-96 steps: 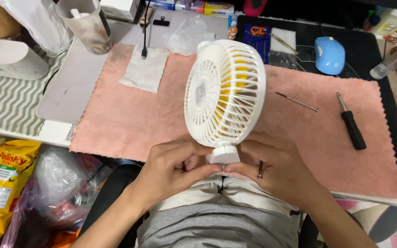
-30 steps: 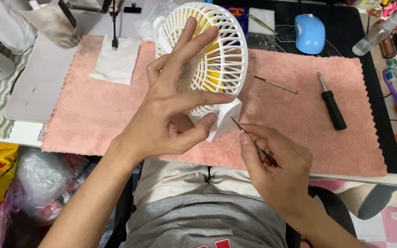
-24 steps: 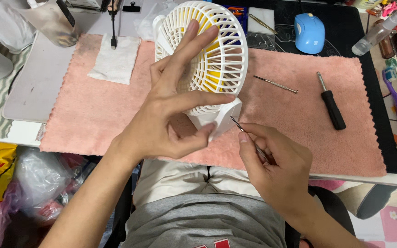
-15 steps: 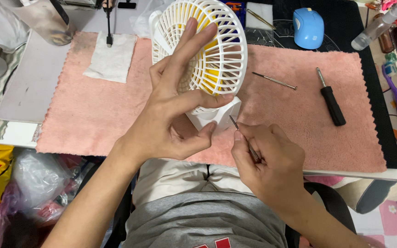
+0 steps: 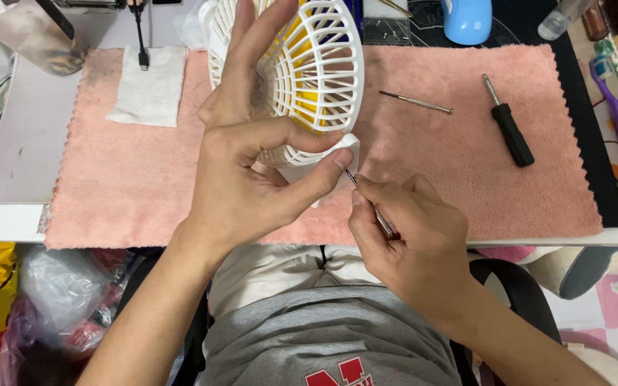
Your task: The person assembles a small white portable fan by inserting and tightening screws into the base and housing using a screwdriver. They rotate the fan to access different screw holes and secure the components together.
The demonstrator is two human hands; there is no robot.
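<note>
My left hand (image 5: 252, 164) grips a small white desk fan (image 5: 309, 68) with yellow blades, fingers spread over the grille and thumb pressed on its base. My right hand (image 5: 409, 236) pinches a thin metal screwdriver (image 5: 370, 204) whose tip touches the fan's white base (image 5: 345, 150) beside my left thumb. The fan is tilted above a pink towel (image 5: 452, 164) that covers the desk.
A black-handled screwdriver (image 5: 511, 132) and a thin metal driver (image 5: 415, 103) lie on the towel to the right. A white cloth (image 5: 150, 86) sits upper left, a blue mouse (image 5: 466, 18) at the top. Bags lie on the floor at lower left (image 5: 37, 307).
The fan went from standing on the towel to being held tilted in my left hand. My right hand brought the thin screwdriver's tip up to the fan's base.
</note>
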